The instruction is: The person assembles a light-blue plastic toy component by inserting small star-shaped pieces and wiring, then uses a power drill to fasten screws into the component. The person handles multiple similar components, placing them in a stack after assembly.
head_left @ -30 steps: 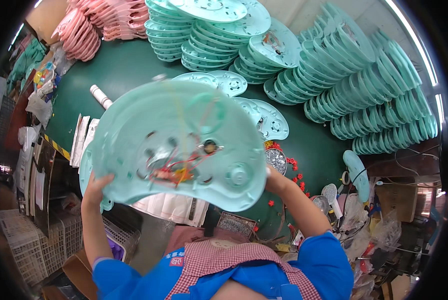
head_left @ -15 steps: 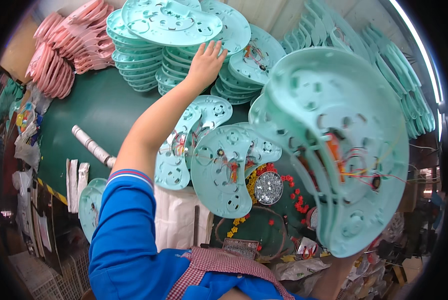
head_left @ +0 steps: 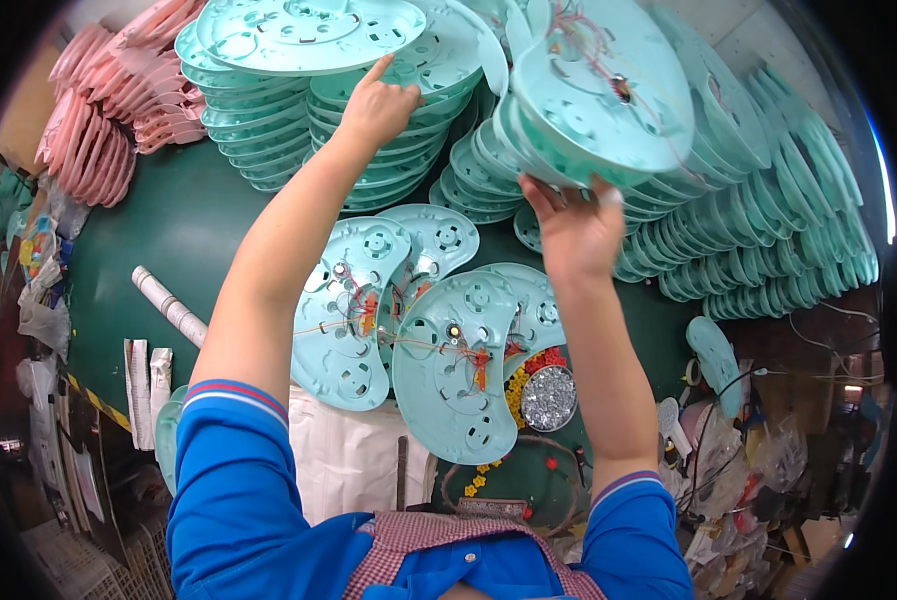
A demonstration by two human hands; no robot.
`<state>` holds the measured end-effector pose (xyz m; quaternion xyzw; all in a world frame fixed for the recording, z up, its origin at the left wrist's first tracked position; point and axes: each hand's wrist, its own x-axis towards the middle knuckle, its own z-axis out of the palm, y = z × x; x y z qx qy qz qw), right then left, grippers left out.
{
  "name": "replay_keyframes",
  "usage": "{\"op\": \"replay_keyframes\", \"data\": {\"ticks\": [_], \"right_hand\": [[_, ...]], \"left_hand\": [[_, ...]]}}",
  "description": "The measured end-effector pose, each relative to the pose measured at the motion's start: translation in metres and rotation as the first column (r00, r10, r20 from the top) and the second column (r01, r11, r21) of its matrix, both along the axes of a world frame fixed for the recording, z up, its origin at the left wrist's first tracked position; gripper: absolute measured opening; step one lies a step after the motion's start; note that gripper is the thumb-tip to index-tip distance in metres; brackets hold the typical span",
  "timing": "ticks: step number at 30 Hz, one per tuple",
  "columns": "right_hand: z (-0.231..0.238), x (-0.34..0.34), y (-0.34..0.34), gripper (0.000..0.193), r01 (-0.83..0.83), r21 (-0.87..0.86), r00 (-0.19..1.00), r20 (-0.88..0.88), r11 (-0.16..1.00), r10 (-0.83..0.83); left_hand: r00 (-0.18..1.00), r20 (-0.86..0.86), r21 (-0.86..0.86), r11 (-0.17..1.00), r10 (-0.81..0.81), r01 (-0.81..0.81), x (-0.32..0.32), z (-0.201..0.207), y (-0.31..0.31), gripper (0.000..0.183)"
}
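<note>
My right hand (head_left: pixel 576 225) grips the lower edge of a few nested mint-green plastic shells (head_left: pixel 608 110), raised at the back, with red wires and a small round black part on the front one. My left hand (head_left: pixel 378 108) holds nothing; its index finger is stretched out by the rim of the top shell (head_left: pixel 308 38) on the back left pile, the other fingers bent. I cannot tell if the fingertip touches it. Near me on the green table lie two overlapping pairs of wired shells, a left shell (head_left: pixel 343 345) and a right shell (head_left: pixel 458 385) in front.
Pink shells (head_left: pixel 88 160) are stacked at the far left. Rows of green shells (head_left: pixel 768 240) line the right. A round tin of screws (head_left: pixel 548 398) stands beside small yellow and red flower-shaped pieces (head_left: pixel 516 392). A white roll (head_left: pixel 168 305) lies on the green tabletop (head_left: pixel 158 230).
My right hand has carried the held shells from the near right to the back, among the other piles. My left hand has shifted slightly left, its fingers more bent apart from the index.
</note>
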<state>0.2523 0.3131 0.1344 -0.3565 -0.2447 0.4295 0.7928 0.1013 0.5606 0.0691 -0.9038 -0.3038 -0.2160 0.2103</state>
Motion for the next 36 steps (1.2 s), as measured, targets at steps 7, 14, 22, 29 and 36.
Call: {"op": "replay_keyframes", "data": {"ticks": [7, 14, 22, 29, 36], "right_hand": [[-0.047, 0.005, 0.096, 0.048, 0.326, -0.106, 0.945, 0.007, 0.94, -0.327], [-0.027, 0.015, 0.107, 0.056, 0.402, -0.109, 0.912, -0.037, 0.909, -0.408], [-0.055, 0.015, 0.09, 0.053, 0.484, -0.168, 0.874, 0.043, 0.859, -0.484], [-0.043, 0.041, 0.096, 0.051, 0.401, -0.177, 0.914, 0.005, 0.899, -0.407], [-0.048, 0.032, 0.093, 0.052, 0.283, -0.157, 0.937, -0.166, 0.946, -0.308]], "left_hand": [[0.989, -0.027, 0.091, 0.985, -0.145, 0.147, -0.005, -0.01, 0.002, 0.025], [0.992, 0.002, 0.082, 0.989, -0.127, 0.126, 0.002, -0.014, -0.003, 0.026], [0.996, 0.056, 0.037, 0.997, -0.067, 0.065, -0.003, -0.012, -0.007, 0.011], [0.832, -0.084, 0.137, 0.821, -0.548, 0.555, 0.075, -0.028, -0.056, 0.03], [0.925, 0.144, -0.174, 0.911, -0.351, 0.373, 0.115, -0.066, -0.05, 0.012]]}}
